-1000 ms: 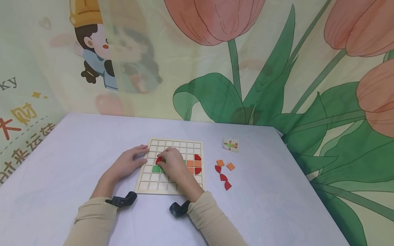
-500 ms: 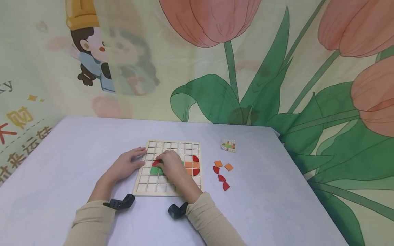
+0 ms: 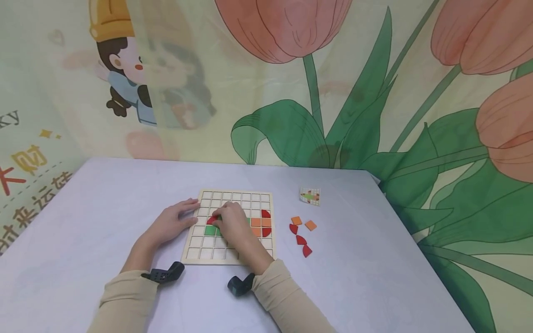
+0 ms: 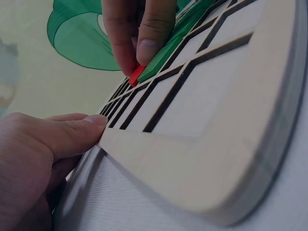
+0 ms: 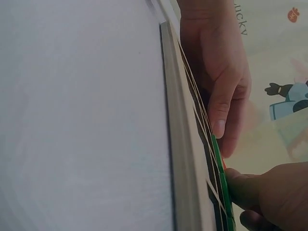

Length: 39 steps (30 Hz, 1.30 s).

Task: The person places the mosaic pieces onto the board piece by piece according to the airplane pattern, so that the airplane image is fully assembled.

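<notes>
A wooden grid board [image 3: 206, 253] lies on the table, with my left hand [image 3: 172, 222] at its left edge. In the left wrist view the left thumb [image 4: 79, 134] touches the board's rim. My right hand [image 3: 234, 225] reaches over the grid and pinches a red quarter-circle tile [image 3: 211, 220] between thumb and finger, low at a cell. Just beside it is a green tile [image 3: 210, 230], one of several in the middle rows, partly hidden under the right hand. Orange square tiles [image 3: 261, 222] and red quarter-circle tiles [image 3: 266, 214] sit in cells at the board's right side.
Right of the board lie two loose orange squares [image 3: 310, 225] and three loose red quarter-circles [image 3: 301, 240]. A small pattern card [image 3: 310, 197] lies farther back. The white-covered table [image 3: 374, 277] meets a printed floral backdrop [image 3: 287, 129] behind.
The camera view has shifted slightly. Both hands stay nearly in place, the right fingers still on the red quarter-circle tile and the left hand at the board's edge.
</notes>
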Tool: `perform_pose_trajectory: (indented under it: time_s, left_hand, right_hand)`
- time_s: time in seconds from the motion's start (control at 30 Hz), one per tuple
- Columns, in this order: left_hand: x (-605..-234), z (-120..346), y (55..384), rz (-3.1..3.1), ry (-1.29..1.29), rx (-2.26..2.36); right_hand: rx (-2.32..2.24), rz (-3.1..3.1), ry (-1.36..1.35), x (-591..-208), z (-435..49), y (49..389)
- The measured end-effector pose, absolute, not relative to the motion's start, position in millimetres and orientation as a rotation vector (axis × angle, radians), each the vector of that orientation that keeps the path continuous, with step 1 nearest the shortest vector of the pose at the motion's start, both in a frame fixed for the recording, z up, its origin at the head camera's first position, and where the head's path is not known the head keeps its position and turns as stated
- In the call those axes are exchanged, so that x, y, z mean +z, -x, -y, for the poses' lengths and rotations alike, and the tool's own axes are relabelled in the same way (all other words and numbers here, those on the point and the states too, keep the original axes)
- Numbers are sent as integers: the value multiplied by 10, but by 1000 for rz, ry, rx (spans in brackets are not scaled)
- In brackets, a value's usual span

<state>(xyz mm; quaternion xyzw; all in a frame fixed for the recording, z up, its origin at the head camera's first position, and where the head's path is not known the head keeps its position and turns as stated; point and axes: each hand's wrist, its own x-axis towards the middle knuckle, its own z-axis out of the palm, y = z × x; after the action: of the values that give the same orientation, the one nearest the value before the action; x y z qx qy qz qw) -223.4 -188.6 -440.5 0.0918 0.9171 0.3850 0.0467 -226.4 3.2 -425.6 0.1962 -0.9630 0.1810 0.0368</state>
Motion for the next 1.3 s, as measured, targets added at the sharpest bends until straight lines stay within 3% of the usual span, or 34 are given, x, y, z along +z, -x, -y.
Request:
perform_pose_trajectory:
  time_s: [1.3]
  left_hand:
    - [-4424, 1917, 2237, -2809, -333, 1177]
  right_hand:
    - [580, 2963, -458, -4242, -20, 2213]
